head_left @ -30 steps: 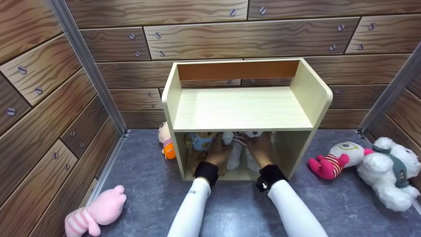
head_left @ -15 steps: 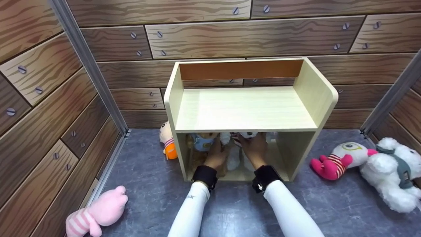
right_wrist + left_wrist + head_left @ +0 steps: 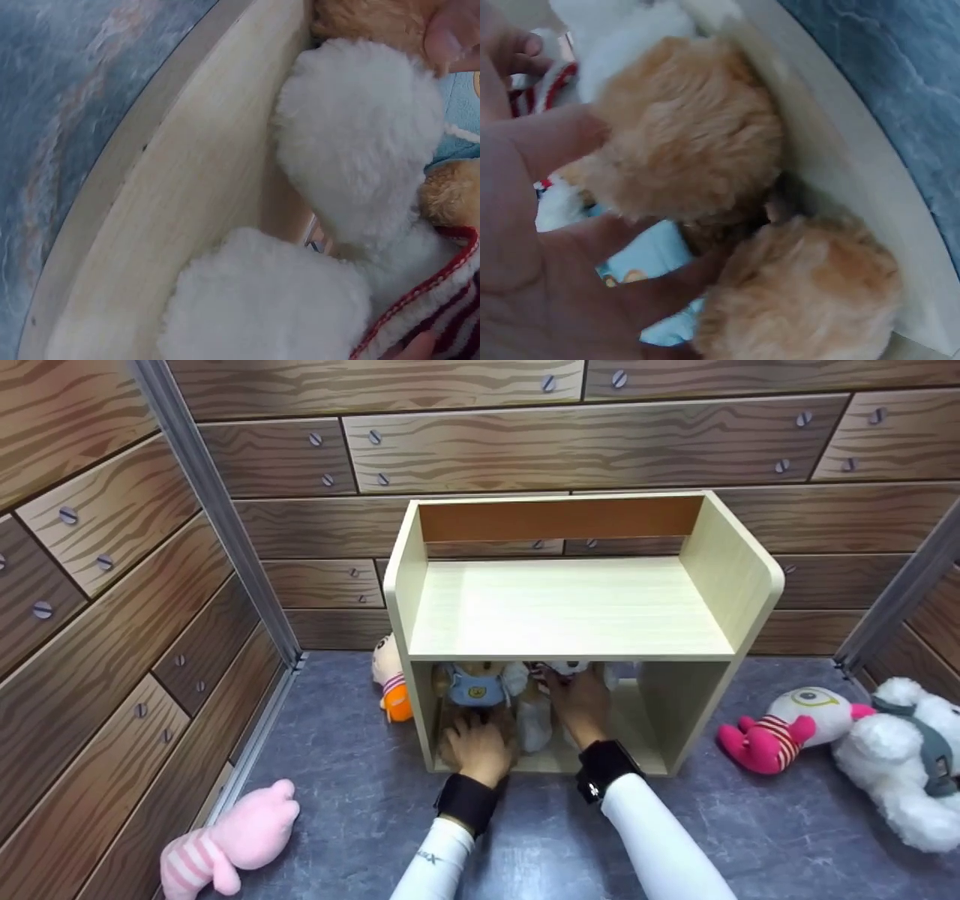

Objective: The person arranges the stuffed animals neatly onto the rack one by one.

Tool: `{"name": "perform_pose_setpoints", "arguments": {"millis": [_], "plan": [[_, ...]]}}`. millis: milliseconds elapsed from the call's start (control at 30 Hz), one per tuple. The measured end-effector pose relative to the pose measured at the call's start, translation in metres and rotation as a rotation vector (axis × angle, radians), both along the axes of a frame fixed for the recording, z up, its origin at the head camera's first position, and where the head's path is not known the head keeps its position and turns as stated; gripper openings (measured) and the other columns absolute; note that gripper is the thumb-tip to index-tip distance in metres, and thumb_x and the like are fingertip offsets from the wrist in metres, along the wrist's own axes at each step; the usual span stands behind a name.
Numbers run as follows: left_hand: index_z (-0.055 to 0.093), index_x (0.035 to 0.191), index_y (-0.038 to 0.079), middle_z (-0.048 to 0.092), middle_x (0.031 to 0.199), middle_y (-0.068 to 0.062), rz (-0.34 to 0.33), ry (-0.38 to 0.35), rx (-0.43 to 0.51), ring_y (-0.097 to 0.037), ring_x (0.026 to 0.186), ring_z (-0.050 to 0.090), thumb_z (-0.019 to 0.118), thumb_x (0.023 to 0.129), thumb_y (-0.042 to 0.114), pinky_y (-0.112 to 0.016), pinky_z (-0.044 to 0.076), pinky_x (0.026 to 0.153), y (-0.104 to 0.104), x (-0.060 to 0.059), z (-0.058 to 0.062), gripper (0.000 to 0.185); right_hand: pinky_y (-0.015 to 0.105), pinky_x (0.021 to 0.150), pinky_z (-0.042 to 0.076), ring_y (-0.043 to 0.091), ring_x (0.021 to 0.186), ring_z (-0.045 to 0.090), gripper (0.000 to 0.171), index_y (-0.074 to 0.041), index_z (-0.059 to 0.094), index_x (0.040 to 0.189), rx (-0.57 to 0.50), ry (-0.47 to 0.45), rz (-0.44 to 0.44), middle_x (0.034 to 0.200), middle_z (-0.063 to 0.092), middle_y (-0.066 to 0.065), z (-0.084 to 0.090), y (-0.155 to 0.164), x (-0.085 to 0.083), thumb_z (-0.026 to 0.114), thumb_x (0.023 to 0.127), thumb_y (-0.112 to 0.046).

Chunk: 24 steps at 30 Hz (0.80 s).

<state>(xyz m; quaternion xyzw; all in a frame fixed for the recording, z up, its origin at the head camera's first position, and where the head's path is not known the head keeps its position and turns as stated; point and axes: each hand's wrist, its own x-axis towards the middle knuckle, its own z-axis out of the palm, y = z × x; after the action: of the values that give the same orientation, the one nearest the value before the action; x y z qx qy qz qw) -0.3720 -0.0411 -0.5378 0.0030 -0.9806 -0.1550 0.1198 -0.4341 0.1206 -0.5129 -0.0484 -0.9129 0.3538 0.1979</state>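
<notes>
In the head view, a brown teddy bear (image 3: 480, 688) in a light blue top sits at the left of the lower compartment of a pale wooden shelf (image 3: 570, 607). My left hand (image 3: 478, 746) lies over its legs with fingers spread; the left wrist view shows those fingers reaching between its furry feet (image 3: 802, 292). Beside the bear sits a white plush toy (image 3: 534, 724) in a red-and-white striped top. My right hand (image 3: 581, 705) holds it at the torso, and a fingertip (image 3: 420, 349) shows on the striped cloth (image 3: 454, 330). The shelf board hides the toys' heads.
An orange-clothed doll (image 3: 394, 682) stands outside the shelf's left side. A pink plush (image 3: 240, 832) lies at front left. To the right lie a one-eyed pink-and-white plush (image 3: 787, 731) and a fluffy white plush dog (image 3: 892, 765). Wood-patterned walls (image 3: 525, 450) surround the grey floor.
My left hand has drawn back from between the two toys and spread over the brown bear's legs. My right hand stays at the white plush toy. The head view has shifted slightly.
</notes>
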Motion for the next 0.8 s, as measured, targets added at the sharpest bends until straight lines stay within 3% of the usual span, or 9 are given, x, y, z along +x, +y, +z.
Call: {"name": "perform_pose_setpoints", "arguments": {"millis": [167, 200, 233, 300, 400, 567, 667, 800], "plan": [[0.063, 0.134, 0.015, 0.063, 0.131, -0.015, -0.108, 0.008, 0.118, -0.05, 0.129, 0.043, 0.067, 0.094, 0.032, -0.078, 0.03, 0.098, -0.009, -0.004, -0.007, 0.044, 0.042, 0.051, 0.051, 0.032, 0.06, 0.063, 0.073, 0.008, 0.046, 0.139, 0.002, -0.005, 0.041, 0.118, 0.061, 0.027, -0.003, 0.0, 0.0, 0.063, 0.095, -0.047], [0.062, 0.136, 0.017, 0.063, 0.132, -0.014, -0.119, 0.004, 0.14, -0.05, 0.13, 0.043, 0.067, 0.094, 0.032, -0.077, 0.031, 0.098, -0.01, -0.006, -0.007, 0.044, 0.044, 0.053, 0.053, 0.034, 0.064, 0.065, 0.075, 0.007, 0.042, 0.143, -0.003, -0.005, 0.047, 0.128, 0.056, 0.029, -0.004, 0.0, 0.001, 0.063, 0.095, -0.047], [0.06, 0.138, 0.019, 0.062, 0.133, -0.012, -0.128, -0.006, 0.164, -0.05, 0.132, 0.041, 0.067, 0.095, 0.032, -0.077, 0.031, 0.098, -0.011, -0.007, -0.006, 0.045, 0.045, 0.055, 0.053, 0.036, 0.067, 0.066, 0.08, 0.006, 0.037, 0.148, -0.005, 0.001, 0.048, 0.139, 0.048, 0.031, -0.004, 0.0, 0.001, 0.064, 0.095, -0.047], [0.053, 0.144, 0.024, 0.059, 0.14, -0.008, -0.132, -0.054, 0.203, -0.05, 0.138, 0.035, 0.064, 0.097, 0.034, -0.076, 0.029, 0.101, -0.011, -0.011, -0.004, 0.05, 0.042, 0.05, 0.052, 0.033, 0.063, 0.064, 0.082, 0.007, 0.035, 0.148, -0.009, -0.008, 0.035, 0.139, 0.048, 0.03, -0.004, -0.001, 0.0, 0.064, 0.094, -0.048], [0.044, 0.151, 0.032, 0.053, 0.148, -0.003, -0.133, -0.12, 0.253, -0.049, 0.144, 0.026, 0.061, 0.099, 0.037, -0.075, 0.024, 0.106, -0.013, -0.016, -0.004, 0.055, 0.039, 0.046, 0.05, 0.032, 0.06, 0.064, 0.083, 0.007, 0.033, 0.148, -0.012, -0.001, 0.018, 0.137, 0.049, 0.03, -0.005, -0.001, -0.001, 0.064, 0.094, -0.048], [0.043, 0.151, 0.03, 0.05, 0.151, -0.002, -0.161, -0.132, 0.281, -0.048, 0.146, 0.022, 0.058, 0.1, 0.037, -0.074, 0.02, 0.109, -0.015, -0.017, -0.004, 0.054, 0.038, 0.047, 0.049, 0.027, 0.056, 0.061, 0.087, 0.01, 0.028, 0.148, -0.004, 0.011, 0.002, 0.131, 0.051, 0.029, -0.008, -0.002, -0.004, 0.064, 0.094, -0.047], [0.044, 0.151, 0.029, 0.05, 0.151, -0.001, -0.177, -0.131, 0.287, -0.047, 0.147, 0.019, 0.057, 0.101, 0.038, -0.072, 0.018, 0.11, -0.016, -0.018, -0.002, 0.053, 0.036, 0.04, 0.044, 0.024, 0.045, 0.055, 0.095, 0.013, 0.018, 0.151, -0.017, -0.047, 0.027, 0.11, 0.06, 0.03, -0.007, -0.002, -0.001, 0.061, 0.095, -0.05], [0.044, 0.151, 0.03, 0.048, 0.152, 0.0, -0.175, -0.152, 0.281, -0.048, 0.147, 0.02, 0.055, 0.101, 0.041, -0.072, 0.016, 0.111, -0.018, -0.019, -0.001, 0.053, 0.033, 0.037, 0.042, 0.02, 0.041, 0.053, 0.098, 0.01, 0.007, 0.155, -0.057, -0.122, 0.084, 0.104, 0.061, 0.027, -0.004, -0.001, 0.002, 0.06, 0.096, -0.048]]}}
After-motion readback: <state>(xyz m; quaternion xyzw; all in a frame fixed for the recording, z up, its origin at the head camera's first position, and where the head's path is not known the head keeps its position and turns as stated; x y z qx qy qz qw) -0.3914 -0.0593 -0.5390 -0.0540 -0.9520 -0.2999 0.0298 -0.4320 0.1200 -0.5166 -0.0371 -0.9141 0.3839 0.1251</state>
